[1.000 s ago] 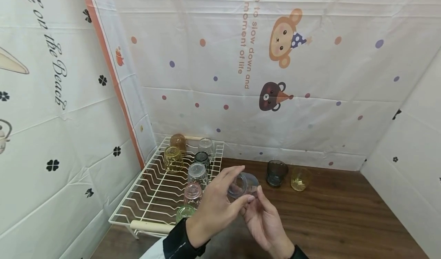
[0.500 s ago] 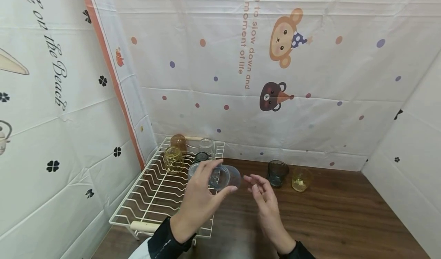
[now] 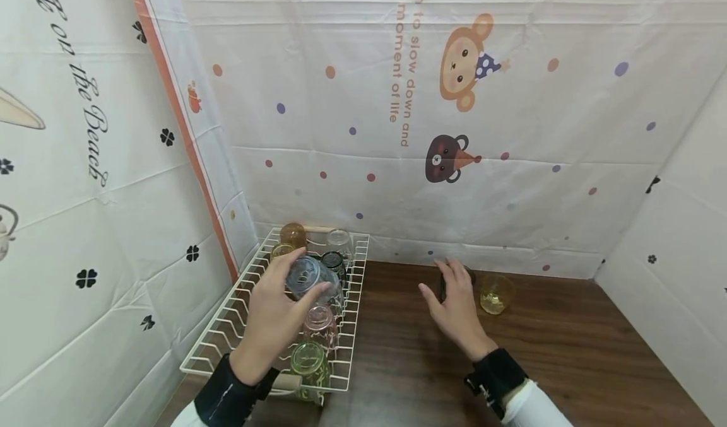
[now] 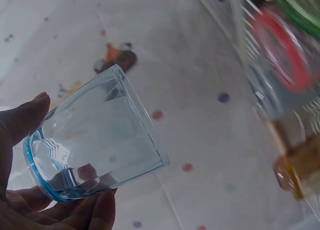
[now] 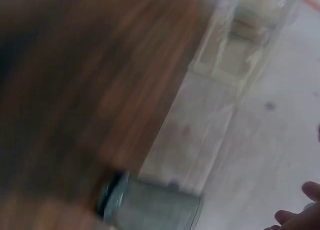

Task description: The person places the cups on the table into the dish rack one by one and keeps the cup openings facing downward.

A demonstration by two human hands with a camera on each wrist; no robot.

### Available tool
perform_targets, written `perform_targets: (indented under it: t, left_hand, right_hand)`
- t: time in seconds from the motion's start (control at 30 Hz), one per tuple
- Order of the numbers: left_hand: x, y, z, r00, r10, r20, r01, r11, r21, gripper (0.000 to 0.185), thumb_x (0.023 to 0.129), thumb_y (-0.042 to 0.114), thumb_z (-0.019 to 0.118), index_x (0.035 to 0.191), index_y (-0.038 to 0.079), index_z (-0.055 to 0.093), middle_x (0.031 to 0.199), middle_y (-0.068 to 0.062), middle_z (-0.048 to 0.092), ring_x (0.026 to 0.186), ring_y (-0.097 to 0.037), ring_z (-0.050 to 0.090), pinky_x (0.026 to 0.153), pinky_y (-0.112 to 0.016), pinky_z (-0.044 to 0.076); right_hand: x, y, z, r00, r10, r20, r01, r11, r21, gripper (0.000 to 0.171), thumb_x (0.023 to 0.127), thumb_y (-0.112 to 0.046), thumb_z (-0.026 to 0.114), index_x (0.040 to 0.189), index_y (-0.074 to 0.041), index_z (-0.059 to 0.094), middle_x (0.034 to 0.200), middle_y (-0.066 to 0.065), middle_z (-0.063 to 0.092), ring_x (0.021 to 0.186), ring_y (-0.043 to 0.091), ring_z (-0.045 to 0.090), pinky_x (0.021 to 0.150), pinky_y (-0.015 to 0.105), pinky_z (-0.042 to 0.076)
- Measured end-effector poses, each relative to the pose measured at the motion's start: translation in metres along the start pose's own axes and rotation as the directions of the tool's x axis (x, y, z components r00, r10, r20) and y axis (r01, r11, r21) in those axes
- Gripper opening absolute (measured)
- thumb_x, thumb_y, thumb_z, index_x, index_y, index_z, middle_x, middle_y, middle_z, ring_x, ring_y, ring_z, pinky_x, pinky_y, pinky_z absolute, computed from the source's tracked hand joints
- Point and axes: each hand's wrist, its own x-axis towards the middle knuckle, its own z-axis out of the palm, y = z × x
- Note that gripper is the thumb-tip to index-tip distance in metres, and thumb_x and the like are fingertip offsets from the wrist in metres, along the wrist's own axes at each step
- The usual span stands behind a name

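My left hand (image 3: 274,316) grips a pale blue glass (image 4: 97,140) by its base end, thumb on one side and fingers on the other. It holds the glass tilted over the white wire dish rack (image 3: 212,332), in front of the glasses there. My right hand (image 3: 457,310) holds nothing. Its fingers are spread and loosely bent just in front of a dark grey glass (image 5: 155,205), which it partly hides in the head view. A yellow glass (image 3: 495,294) stands on the table to the right of that.
Upside-down glasses stand on the rack: amber (image 3: 293,234), clear (image 3: 339,243), dark (image 3: 334,263), pink (image 3: 320,323) and green (image 3: 309,359). The brown wooden table (image 3: 397,345) lies right of the rack. Printed white cloth walls (image 3: 352,99) enclose the back and sides.
The left hand has carried the blue glass leftward from beside the right hand to over the rack. The right hand has let go of it and moved up and right to the dark grey glass.
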Motion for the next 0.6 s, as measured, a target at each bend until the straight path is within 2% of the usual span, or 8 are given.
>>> perform_targets:
  t: [0.07, 0.17, 0.27, 0.43, 0.6]
  left_hand:
    - [0.002, -0.011, -0.004, 1.000, -0.019, 0.014, 0.019, 0.999, 0.034, 0.075, 0.079, 0.021, 0.095, 0.144, 0.002, 0.062, 0.136, -0.020, 0.070, 0.116, -0.040, 0.071, 0.095, -0.056, 0.057]
    - [0.007, -0.030, -0.007, 0.997, -0.060, 0.054, 0.056, 0.995, 0.084, 0.075, 0.081, 0.024, 0.094, 0.143, -0.002, 0.062, 0.138, -0.026, 0.069, 0.122, -0.047, 0.068, 0.099, -0.062, 0.055]
    - [0.013, -0.047, -0.010, 0.984, -0.123, 0.129, 0.105, 0.985, 0.135, 0.074, 0.085, 0.027, 0.091, 0.144, -0.004, 0.060, 0.142, -0.030, 0.066, 0.127, -0.050, 0.065, 0.104, -0.064, 0.053]
    - [0.019, -0.070, -0.014, 0.930, -0.241, 0.276, 0.172, 0.952, 0.253, 0.070, 0.092, 0.032, 0.085, 0.145, -0.003, 0.058, 0.143, -0.031, 0.065, 0.128, -0.053, 0.063, 0.102, -0.066, 0.052]
    - [0.026, -0.090, -0.009, 0.878, -0.280, 0.388, 0.142, 0.927, 0.348, 0.068, 0.090, 0.034, 0.086, 0.141, -0.003, 0.060, 0.129, -0.029, 0.071, 0.114, -0.050, 0.069, 0.095, -0.064, 0.055]
  right_hand:
    - [0.011, 0.012, -0.002, 0.999, 0.020, 0.041, -0.015, 0.994, -0.111, 0.069, 0.106, -0.032, 0.067, 0.162, -0.002, 0.039, 0.172, 0.033, 0.024, 0.162, 0.054, 0.016, 0.126, 0.076, 0.020]
    - [0.024, 0.029, -0.005, 0.993, 0.061, 0.102, -0.034, 0.968, -0.248, 0.072, 0.107, -0.033, 0.065, 0.163, 0.002, 0.037, 0.172, 0.036, 0.020, 0.162, 0.056, 0.013, 0.128, 0.074, 0.018]
    - [0.032, 0.045, -0.006, 0.987, 0.081, 0.138, -0.030, 0.942, -0.335, 0.073, 0.107, -0.033, 0.065, 0.163, 0.004, 0.036, 0.172, 0.039, 0.018, 0.161, 0.058, 0.014, 0.128, 0.073, 0.020]
    - [0.040, 0.063, -0.004, 0.973, 0.104, 0.206, -0.008, 0.907, -0.422, 0.077, 0.106, -0.031, 0.067, 0.165, 0.005, 0.032, 0.172, 0.040, 0.017, 0.161, 0.058, 0.017, 0.130, 0.069, 0.023]
    - [0.045, 0.069, -0.005, 0.957, 0.125, 0.261, 0.015, 0.881, -0.474, 0.075, 0.106, -0.028, 0.067, 0.163, 0.007, 0.034, 0.170, 0.039, 0.025, 0.160, 0.055, 0.025, 0.131, 0.064, 0.025]
